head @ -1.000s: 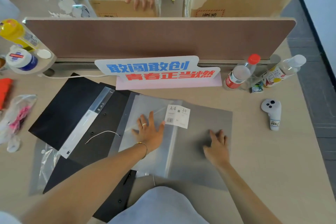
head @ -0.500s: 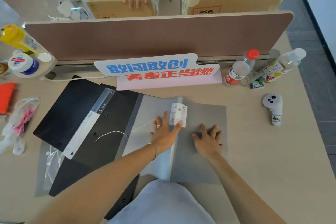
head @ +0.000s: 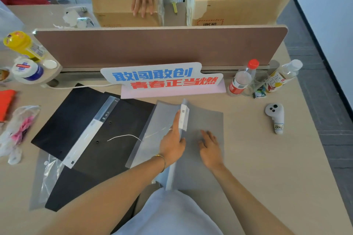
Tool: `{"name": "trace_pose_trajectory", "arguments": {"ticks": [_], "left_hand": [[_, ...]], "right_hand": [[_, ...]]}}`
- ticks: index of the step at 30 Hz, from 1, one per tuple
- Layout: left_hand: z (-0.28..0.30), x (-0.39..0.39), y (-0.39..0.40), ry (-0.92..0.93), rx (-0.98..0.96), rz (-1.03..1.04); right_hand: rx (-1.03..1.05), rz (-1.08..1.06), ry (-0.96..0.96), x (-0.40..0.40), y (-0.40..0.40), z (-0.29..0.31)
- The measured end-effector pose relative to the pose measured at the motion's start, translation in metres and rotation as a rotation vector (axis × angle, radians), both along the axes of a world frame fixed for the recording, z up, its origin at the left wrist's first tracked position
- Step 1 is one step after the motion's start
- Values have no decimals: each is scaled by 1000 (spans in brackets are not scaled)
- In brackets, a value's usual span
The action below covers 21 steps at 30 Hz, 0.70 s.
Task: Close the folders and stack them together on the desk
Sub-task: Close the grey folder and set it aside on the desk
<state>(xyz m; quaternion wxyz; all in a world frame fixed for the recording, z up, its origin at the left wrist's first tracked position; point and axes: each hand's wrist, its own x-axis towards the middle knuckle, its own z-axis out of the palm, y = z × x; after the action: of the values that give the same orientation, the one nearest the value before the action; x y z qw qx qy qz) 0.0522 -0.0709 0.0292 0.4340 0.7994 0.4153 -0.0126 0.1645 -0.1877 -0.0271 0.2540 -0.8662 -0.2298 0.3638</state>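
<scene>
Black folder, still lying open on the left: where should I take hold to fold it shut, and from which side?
Take the black folder by its far-left cover edge, coming from the left with the left hand. That flap lies flat and bare on the desk, while its right half is overlapped by the grey folder, so only the left can swing over the pale spine strip.

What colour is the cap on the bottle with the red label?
Red; the cap shows best in the head view, the only view.
</scene>
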Motion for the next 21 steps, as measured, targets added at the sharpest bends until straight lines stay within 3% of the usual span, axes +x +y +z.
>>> {"name": "trace_pose_trajectory", "arguments": {"ticks": [10,17,21], "left_hand": [[61,-14,29,-169,38,81],[105,-29,43,-284,79,62],[124,-39,36,-441,76,76]], "right_hand": [[263,-210,91,-23,4,30],[386,-447,386,-31,10,40],[452,-519,477,-21,6,48]]}}
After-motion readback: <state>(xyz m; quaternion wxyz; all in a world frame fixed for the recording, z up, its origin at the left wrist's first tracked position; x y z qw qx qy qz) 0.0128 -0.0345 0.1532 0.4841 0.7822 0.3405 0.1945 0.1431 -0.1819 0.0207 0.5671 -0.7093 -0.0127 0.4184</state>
